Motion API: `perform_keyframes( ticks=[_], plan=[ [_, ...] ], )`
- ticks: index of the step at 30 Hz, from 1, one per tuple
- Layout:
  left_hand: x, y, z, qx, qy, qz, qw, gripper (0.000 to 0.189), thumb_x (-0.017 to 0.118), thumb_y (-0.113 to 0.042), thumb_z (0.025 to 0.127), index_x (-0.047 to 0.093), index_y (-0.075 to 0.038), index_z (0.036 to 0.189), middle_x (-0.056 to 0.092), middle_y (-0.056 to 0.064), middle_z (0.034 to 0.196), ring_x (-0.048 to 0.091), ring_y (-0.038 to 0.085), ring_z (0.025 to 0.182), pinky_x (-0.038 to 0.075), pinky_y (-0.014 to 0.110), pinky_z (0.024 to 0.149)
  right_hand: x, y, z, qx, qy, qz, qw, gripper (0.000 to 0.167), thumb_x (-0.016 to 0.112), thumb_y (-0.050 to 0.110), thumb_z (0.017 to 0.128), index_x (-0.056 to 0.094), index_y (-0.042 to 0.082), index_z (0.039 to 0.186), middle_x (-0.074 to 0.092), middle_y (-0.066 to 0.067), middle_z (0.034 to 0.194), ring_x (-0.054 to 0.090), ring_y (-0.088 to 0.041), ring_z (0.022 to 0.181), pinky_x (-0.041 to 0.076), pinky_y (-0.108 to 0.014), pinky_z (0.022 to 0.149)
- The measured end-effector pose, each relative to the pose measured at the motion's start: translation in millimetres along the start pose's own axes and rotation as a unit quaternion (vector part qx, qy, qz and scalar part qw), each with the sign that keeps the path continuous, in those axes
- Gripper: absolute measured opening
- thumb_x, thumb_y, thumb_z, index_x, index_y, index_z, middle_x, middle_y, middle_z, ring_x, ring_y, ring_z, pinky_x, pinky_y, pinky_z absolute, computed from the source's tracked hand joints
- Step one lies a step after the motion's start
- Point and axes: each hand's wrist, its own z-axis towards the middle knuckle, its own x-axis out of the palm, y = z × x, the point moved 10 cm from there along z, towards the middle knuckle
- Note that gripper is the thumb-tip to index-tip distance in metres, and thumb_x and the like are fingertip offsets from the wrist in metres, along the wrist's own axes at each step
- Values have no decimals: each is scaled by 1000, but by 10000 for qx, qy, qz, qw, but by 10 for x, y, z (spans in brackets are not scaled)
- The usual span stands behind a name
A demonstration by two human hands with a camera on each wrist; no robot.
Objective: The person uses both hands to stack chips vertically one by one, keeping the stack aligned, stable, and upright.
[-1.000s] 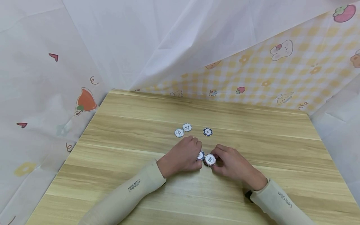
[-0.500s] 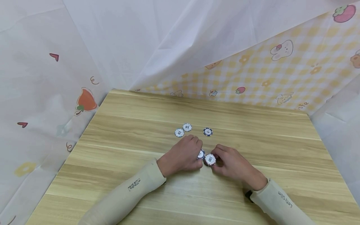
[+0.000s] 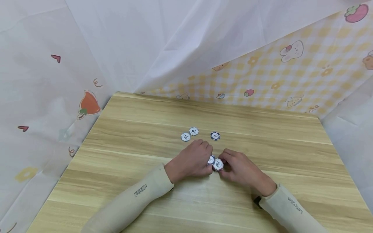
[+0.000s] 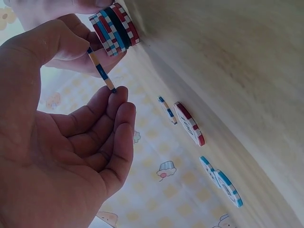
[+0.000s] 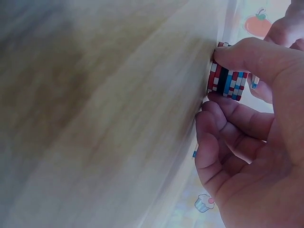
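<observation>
My left hand (image 3: pixel 190 160) pinches a single dark blue and white poker chip (image 4: pixel 101 69) between thumb and fingertips, its other fingers curled below. In the left wrist view the chip is tilted on edge, just beside the upper layers of a chip stack (image 4: pixel 114 29). That stack has red, black and blue edges, and a white chip marked 100 (image 3: pixel 218 164) lies on top. My right hand (image 3: pixel 240 168) grips the stack from the right side, thumb and fingers around it, as the right wrist view shows. The stack stands upright on the wooden table (image 3: pixel 262 139).
Beyond my left hand lie two light blue chips (image 3: pixel 189 134) marked 10, close together. Farther right is a dark blue chip (image 3: pixel 215 136). A red chip (image 4: pixel 189 124) lies flat too, hidden by my hand in the head view. Patterned cloth (image 3: pixel 262 74) hangs behind the table.
My left hand has moved slightly right with the pinched chip, which now meets the edge of the stack's top in the head view. My right hand stays in place on the stack.
</observation>
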Motion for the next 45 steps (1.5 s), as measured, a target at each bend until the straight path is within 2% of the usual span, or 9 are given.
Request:
perform_keyframes(
  ticks=[10,19,28,35,45],
  plan=[
    [-4,-63,53,41,52,-22,10000,36,72,-45,95,69,-9,100,66,0,92,58,16,85,50,31,81,-3,6,5,-77,-65,-55,9999,24,85,9,90,75,8,112,67,8,102,61,-9,85,56,-31,76],
    [-14,-112,84,63,44,13,10000,38,72,-47,96,71,-9,101,69,1,95,59,16,86,50,30,77,3,-16,14,-4,-64,-61,10000,23,85,9,90,74,9,110,62,11,97,58,-8,81,52,-27,71],
    [-35,-190,105,284,-35,295,9992,41,71,-50,97,72,-10,101,69,-1,94,58,15,85,48,29,82,10,-32,9,106,25,-92,9999,24,85,11,89,74,8,111,60,9,94,55,-8,79,49,-26,69],
    [41,-217,136,276,166,301,9990,43,68,-51,99,74,-9,105,69,0,96,56,16,86,48,29,83,10,-22,11,51,-8,-135,9999,26,85,12,88,74,7,111,60,6,93,55,-9,78,49,-26,68],
    [85,-223,149,223,201,386,9988,46,67,-55,100,74,-10,108,68,-1,97,56,16,86,48,29,81,7,-20,9,97,-33,-182,9998,25,84,11,86,73,9,108,58,6,91,52,-7,78,47,-27,68]
  ],
)
